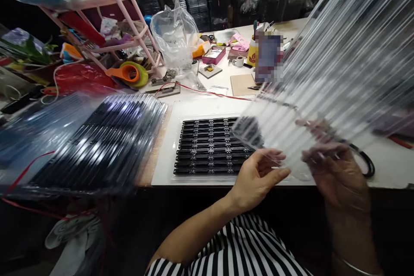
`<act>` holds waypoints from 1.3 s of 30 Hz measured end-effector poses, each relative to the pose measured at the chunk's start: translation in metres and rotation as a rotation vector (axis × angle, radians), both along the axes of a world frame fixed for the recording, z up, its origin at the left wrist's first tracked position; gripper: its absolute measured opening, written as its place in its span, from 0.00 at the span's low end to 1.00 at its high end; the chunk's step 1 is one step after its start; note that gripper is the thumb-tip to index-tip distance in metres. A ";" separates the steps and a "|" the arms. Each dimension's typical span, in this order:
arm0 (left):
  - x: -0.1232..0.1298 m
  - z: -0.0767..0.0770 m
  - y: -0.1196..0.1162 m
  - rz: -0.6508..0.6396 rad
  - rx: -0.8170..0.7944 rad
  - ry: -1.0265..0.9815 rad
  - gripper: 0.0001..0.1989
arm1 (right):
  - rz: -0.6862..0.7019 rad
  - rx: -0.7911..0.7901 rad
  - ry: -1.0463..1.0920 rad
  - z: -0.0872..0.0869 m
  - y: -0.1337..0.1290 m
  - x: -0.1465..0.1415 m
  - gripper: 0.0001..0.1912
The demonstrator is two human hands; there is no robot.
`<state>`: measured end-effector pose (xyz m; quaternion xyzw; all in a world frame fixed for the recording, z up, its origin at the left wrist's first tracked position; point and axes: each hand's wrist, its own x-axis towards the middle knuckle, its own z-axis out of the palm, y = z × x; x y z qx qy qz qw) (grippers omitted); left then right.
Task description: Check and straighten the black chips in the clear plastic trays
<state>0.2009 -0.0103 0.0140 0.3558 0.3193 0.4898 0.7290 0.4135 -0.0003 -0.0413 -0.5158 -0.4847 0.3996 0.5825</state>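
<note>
A large clear ribbed plastic tray is tilted up at the right, blurred by motion. My right hand is closed on its lower part, with some fingers showing through the plastic. My left hand is beside the tray's lower left corner, thumb and fingers apart; whether the fingertips touch the plastic I cannot tell. Flat on the white table lies another clear tray filled with rows of black slim parts. The raised tray hides its upper right corner.
At the left lies a stack of plastic-wrapped trays with black parts, with a red string across it. Behind stand a pink rack, a tape dispenser, a clear plastic bag and a yellow cup. A black loop is at the right.
</note>
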 end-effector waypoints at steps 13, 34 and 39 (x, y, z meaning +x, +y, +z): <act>-0.138 0.018 0.032 0.340 0.262 0.583 0.15 | 0.098 0.127 0.311 0.089 0.027 -0.062 0.09; -0.205 0.014 -0.005 0.583 0.078 1.126 0.23 | 0.385 -0.377 -0.005 0.061 0.023 -0.035 0.35; -0.215 -0.016 -0.011 0.437 0.137 1.437 0.31 | 0.390 -0.416 -0.273 0.041 0.018 -0.026 0.41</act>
